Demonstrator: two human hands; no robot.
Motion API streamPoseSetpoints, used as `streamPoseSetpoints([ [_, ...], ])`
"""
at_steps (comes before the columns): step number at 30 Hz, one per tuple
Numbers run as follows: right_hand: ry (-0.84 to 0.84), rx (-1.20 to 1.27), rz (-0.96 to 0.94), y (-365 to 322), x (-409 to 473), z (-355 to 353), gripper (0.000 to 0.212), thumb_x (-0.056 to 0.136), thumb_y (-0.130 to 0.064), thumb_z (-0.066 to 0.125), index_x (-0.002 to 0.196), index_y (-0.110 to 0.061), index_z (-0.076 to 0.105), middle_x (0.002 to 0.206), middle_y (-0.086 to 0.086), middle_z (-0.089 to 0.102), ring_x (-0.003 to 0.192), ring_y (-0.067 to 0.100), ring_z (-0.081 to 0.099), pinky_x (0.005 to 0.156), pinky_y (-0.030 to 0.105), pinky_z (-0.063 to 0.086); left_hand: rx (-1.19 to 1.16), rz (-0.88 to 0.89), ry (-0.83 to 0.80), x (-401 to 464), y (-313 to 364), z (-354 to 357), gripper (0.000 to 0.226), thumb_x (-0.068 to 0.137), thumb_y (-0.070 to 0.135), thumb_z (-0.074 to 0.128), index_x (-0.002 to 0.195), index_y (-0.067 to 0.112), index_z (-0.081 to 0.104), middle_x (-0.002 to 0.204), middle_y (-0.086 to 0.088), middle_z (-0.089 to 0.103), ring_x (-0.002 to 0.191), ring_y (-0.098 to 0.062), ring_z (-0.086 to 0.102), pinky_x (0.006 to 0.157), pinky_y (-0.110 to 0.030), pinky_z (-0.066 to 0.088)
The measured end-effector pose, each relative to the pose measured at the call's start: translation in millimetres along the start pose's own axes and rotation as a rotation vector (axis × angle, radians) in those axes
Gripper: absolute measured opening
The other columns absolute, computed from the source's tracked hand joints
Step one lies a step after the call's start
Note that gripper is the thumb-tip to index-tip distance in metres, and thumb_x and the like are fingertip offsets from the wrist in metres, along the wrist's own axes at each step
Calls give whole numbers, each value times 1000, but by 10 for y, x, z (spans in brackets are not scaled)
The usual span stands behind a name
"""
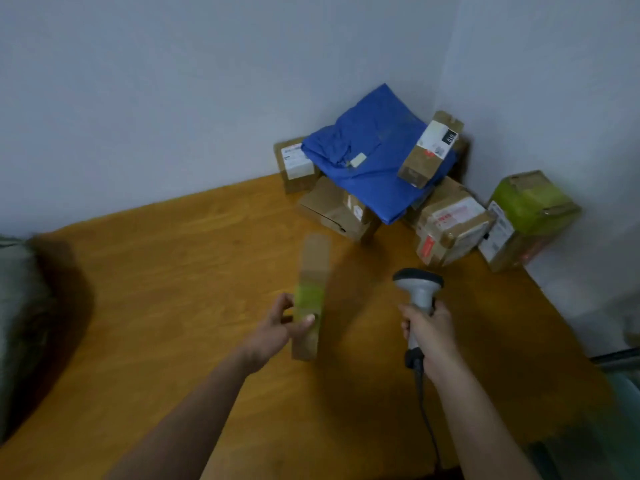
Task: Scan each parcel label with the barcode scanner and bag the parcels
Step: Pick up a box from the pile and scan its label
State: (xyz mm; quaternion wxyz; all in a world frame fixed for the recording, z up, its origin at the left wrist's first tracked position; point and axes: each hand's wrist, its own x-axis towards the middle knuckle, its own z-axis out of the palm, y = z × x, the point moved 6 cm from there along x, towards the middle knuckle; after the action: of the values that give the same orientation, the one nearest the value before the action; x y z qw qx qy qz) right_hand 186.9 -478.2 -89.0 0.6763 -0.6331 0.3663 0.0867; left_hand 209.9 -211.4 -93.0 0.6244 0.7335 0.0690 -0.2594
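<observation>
**Head view: slim parcel and scanner held over the worktop**

Head camera, looking down at your two forearms. Your left hand (277,327) holds a slim cardboard parcel (309,299) upright and slightly tilted above the worktop (173,289); the thumb lies across its near face and the fingers curl behind it. The parcel is motion-blurred, with a green band around its middle; no label can be read on it. Your right hand (429,336) is wrapped around the handle of the grey barcode scanner (418,296), whose head points away from you toward the corner, to the right of the parcel and apart from it. A dark cable (424,410) runs from the handle base back along your right forearm.

Beyond the hands, the remaining parcels are piled in the corner where two pale walls meet. A blue poly mailer (367,157) lies on top of brown cartons (341,211), with a small labelled box (429,148) leaning on its right side. A taped carton (452,228) sits lower right of the pile, and a green-wrapped box (530,213) stands just beside it against the right wall. At the left edge of the worktop, a grey-green bag (17,323) is partly in view.
</observation>
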Motion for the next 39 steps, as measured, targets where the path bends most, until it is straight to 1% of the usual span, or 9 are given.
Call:
streamPoseSetpoints([
  [5,-82,-107,-48,51,-350,681,36,93,-14,64,127,-15,50,80,8,58,68,20,56,62,35,47,-622,-245,107,-373,-472,-690,50,83,35,62,129,17,54,128,-11,63,119,-34,57,104,-53,42],
  [10,-173,-144,-19,275,-725,1397,39,94,-12,63,128,-18,48,79,9,56,63,18,53,55,31,45,-792,-326,261,-839,-1016,-1374,44,83,32,59,122,11,56,105,-10,64,103,-32,57,89,-47,42],
  [15,-202,-188,-31,470,-1003,1930,29,93,-11,64,118,-16,52,77,8,55,60,16,52,54,30,44,-927,-373,349,-1082,-1380,-1907,52,91,43,54,129,8,50,123,-16,58,112,-36,57,94,-56,46],
  [19,-210,-210,-27,620,-1138,2269,32,92,-10,64,120,-16,52,77,9,56,59,16,52,54,30,44,-748,-419,435,-1186,-1480,-2127,45,92,40,60,116,3,53,89,-15,61,73,-28,61,63,-43,54],
  [24,-217,-231,-15,738,-1273,2534,28,90,-7,64,114,-15,54,74,7,56,58,15,51,55,28,44,-689,-480,444,-1182,-1581,-2256,37,96,21,58,121,-6,53,87,-19,66,79,-33,65,69,-48,54],
  [28,-225,-250,-37,703,-1318,2596,26,91,-8,64,111,-20,53,77,7,56,61,15,52,57,30,44,-489,-433,412,-1132,-1481,-2356,25,100,25,51,118,7,55,85,-11,66,71,-26,64,55,-34,51],
  [33,-251,-276,-86,612,-1272,2722,23,91,-7,62,110,-19,54,78,7,55,60,14,52,55,27,44,-372,-286,795,-1136,-1299,-2825,34,101,22,50,132,11,55,128,-9,59,117,-27,54,91,-34,41],
  [37,-295,-358,-85,725,-1233,2976,26,90,-4,55,114,-14,53,78,8,54,62,16,50,58,30,43,-237,-444,969,-1338,-1463,-3005,39,97,22,54,129,-1,53,127,-19,57,110,-33,55,83,-35,41],
  [39,-317,-422,-70,813,-1193,3102,30,89,-3,53,117,-16,52,79,8,55,63,17,51,59,32,43,-255,-610,813,-1415,-1672,-2855,48,94,33,59,126,-3,55,118,-19,60,105,-34,58,84,-38,46],
])
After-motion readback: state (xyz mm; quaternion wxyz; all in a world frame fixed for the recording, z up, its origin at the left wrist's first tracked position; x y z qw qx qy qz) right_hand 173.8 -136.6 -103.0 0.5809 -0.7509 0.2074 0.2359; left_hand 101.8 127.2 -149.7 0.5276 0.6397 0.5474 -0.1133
